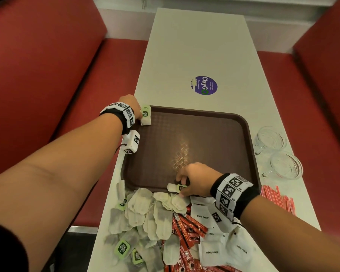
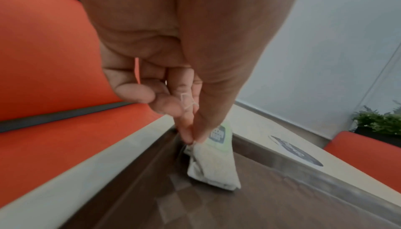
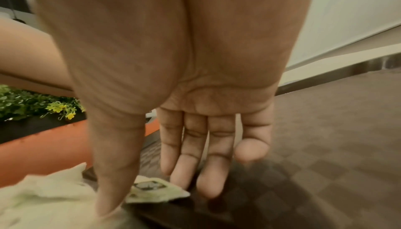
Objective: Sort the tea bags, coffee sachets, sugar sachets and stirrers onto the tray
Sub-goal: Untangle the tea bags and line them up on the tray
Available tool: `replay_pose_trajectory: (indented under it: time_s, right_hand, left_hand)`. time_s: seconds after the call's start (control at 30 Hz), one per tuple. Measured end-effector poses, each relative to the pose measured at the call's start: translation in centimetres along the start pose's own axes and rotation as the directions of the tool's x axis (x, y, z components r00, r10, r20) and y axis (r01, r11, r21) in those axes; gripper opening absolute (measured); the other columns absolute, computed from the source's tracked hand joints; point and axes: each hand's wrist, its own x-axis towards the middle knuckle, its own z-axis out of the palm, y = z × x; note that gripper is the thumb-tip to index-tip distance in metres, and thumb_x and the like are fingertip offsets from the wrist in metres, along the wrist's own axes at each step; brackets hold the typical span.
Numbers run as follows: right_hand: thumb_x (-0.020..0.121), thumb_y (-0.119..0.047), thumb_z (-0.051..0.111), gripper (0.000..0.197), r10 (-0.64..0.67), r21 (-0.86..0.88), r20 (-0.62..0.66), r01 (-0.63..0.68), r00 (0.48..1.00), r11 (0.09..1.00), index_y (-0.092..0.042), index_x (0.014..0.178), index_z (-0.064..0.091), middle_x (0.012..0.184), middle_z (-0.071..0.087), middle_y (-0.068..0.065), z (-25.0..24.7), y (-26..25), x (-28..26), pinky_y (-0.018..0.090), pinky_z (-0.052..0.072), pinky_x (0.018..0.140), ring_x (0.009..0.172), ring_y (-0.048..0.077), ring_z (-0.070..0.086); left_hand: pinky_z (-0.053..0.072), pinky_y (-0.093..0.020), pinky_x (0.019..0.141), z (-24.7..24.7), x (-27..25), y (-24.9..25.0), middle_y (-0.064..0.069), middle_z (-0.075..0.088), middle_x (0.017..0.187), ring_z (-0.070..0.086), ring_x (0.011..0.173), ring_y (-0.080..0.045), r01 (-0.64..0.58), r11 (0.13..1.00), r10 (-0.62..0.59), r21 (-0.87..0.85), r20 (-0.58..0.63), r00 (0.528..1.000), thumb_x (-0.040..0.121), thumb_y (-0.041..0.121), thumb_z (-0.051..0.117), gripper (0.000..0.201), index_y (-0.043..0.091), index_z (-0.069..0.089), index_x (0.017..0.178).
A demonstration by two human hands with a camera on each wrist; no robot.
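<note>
A brown tray [image 1: 204,134] lies on the white table. At its far left corner my left hand [image 1: 140,114] pinches the top of a tea bag [image 1: 146,115] with a green tag. In the left wrist view the thumb and forefinger of that hand [image 2: 194,141] hold the bag [image 2: 214,164], whose bottom touches the tray floor [image 2: 271,198]. My right hand [image 1: 182,190] is at the tray's near rim over another green-tagged tea bag [image 1: 177,187]. In the right wrist view this bag [image 3: 152,189] lies between the thumb and straight fingers of the hand [image 3: 158,200].
Near me lie a pile of tea bags [image 1: 145,213], red coffee sachets [image 1: 186,232] and white sugar sachets [image 1: 210,250]. Red-striped stirrers [image 1: 279,199] and two glass cups [image 1: 271,140] sit right of the tray. Red benches flank the table.
</note>
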Motion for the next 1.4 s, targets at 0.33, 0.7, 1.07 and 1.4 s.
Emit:
replay_pose_trajectory:
  time_s: [0.33, 0.7, 1.07, 1.4]
  right_hand:
    - [0.084, -0.024, 0.076, 0.026, -0.002, -0.009, -0.016, 0.002, 1.0, 1.0, -0.022, 0.11, 0.07, 0.079, 0.052, -0.015, -0.1, -0.9, 0.0, 0.022, 0.042, 0.065, 0.077, 0.011, 0.053]
    - [0.085, -0.023, 0.074, 0.012, 0.017, 0.067, -0.187, -0.004, 0.982, 0.998, -0.023, 0.087, 0.063, 0.085, 0.06, -0.007, -2.6, -0.4, -2.6, 0.03, 0.047, 0.072, 0.082, 0.017, 0.058]
    - [0.09, -0.026, 0.071, 0.019, 0.052, 0.204, -0.242, -0.001, 0.969, 0.979, -0.029, 0.075, 0.059, 0.076, 0.06, -0.01, -2.0, 0.4, -4.8, 0.022, 0.042, 0.064, 0.068, 0.004, 0.056]
    - [0.081, -0.028, 0.058, 0.019, 0.004, 0.366, -0.262, 0.096, 0.965, 0.926, -0.028, 0.1, 0.054, 0.098, 0.066, 0.006, -1.9, 0.0, -4.9, 0.044, 0.054, 0.072, 0.084, 0.029, 0.065]
  left_hand:
    - [0.053, -0.036, 0.079, -0.8, -2.5, 0.5, -0.009, 0.069, 0.109, 0.065, 0.099, -0.029, -0.07, 0.997, 0.069, -0.019, -0.071, 0.995, 0.082, 0.031, 0.073, 0.035, 0.012, 0.069, 0.111]
    - [0.053, -0.026, 0.081, 2.0, -18.4, 2.6, 0.016, 0.069, 0.084, 0.063, 0.081, 0.0, -0.558, 0.807, 0.586, -0.194, 0.142, 0.798, 0.089, 0.031, 0.067, 0.006, 0.031, 0.074, 0.089]
    - [0.051, -0.035, 0.089, 7.4, -22.8, 3.2, 0.012, 0.067, 0.116, 0.062, 0.103, -0.014, -0.765, 0.642, 0.67, 0.045, 0.452, 0.589, 0.084, 0.042, 0.073, 0.033, 0.033, 0.069, 0.115]
    - [0.051, -0.038, 0.085, 4.4, -22.0, 2.9, 0.008, 0.069, 0.099, 0.063, 0.092, -0.015, -0.755, 0.655, 0.747, -0.031, 0.179, 0.641, 0.097, 0.04, 0.056, 0.023, 0.028, 0.073, 0.105]
